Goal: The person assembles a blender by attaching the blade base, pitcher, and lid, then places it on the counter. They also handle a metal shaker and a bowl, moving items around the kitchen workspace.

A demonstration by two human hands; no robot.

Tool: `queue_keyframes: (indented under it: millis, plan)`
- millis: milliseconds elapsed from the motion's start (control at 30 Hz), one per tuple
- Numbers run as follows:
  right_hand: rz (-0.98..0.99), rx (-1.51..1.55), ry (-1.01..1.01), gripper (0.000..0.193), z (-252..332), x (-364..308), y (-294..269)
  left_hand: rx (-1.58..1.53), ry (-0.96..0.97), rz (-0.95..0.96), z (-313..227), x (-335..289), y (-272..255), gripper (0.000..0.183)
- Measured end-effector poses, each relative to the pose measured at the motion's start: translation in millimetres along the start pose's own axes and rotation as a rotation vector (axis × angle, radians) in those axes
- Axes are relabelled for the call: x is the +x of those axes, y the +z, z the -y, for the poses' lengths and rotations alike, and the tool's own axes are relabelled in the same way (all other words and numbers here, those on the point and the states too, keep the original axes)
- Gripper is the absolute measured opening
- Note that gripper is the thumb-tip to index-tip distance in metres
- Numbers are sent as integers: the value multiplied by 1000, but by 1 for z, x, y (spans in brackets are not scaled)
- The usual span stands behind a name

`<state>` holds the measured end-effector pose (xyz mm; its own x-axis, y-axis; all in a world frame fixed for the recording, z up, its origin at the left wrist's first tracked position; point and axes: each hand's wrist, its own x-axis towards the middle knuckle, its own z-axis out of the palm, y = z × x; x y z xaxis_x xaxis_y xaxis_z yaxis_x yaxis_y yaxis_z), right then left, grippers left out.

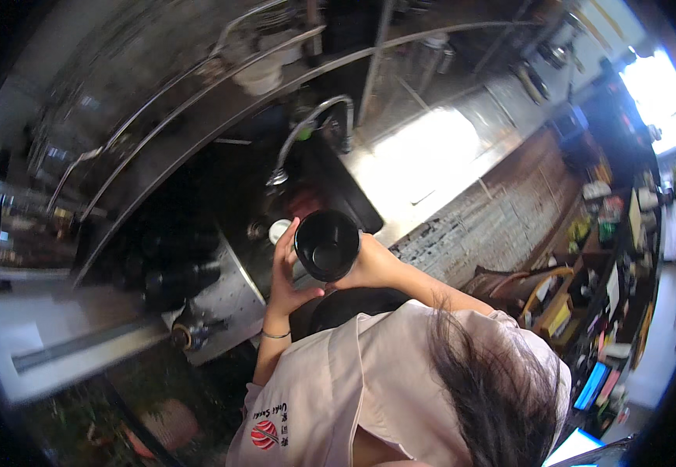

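Observation:
A round black cup [327,246], its mouth turned up toward me, is held between my two hands near the front of the sink. My right hand [367,263] wraps its right side and lower edge, with the fingers partly hidden behind it. On the other side, the fingers of my left hand [282,274] curve up along the cup near its rim, and the thumb points toward its base. The inside looks dark and shiny; I cannot tell whether it holds liquid. Just past my left fingertips is a small white round thing [279,231].
A curved metal faucet [312,124] arches over the dark sink basin [353,194]. Right of it lies a bright steel counter [423,156]. Dark stacked shapes [178,280] stand to the left. Metal shelf rails [198,97] cross the far side, and a cluttered shelf [579,303] runs along the right.

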<state>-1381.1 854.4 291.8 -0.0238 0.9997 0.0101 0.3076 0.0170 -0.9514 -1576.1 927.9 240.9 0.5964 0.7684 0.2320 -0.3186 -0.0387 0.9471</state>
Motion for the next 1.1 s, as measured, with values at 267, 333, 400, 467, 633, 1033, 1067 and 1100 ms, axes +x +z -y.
queue_keyframes:
  millis: [267,333,400,467,633,1033,1067,1100]
  plan:
    - [-444,-351,-97,68,67,-79,-163,230,-173,393,17,59,36,84]
    - [-566,-440,63,62,68,-101,-208,213,-184,430,24,75,59,86]
    - [-815,-496,14,60,52,-97,-246,217,-137,342,26,85,78,75]
    - [-878,-555,42,61,9,-99,-289,167,-110,218,38,89,92,66]
    - [-740,-382,238,46,-62,-106,-355,165,8,-576,64,113,95,19]
    - [-703,-325,21,71,-306,-50,-414,688,184,-1452,12,-3,-51,44]
    - [-720,-312,41,71,-315,-43,-409,771,141,-1533,3,-17,-73,52]
    - [-754,-303,55,72,-318,-35,-406,869,59,-1636,-6,-26,-94,59]
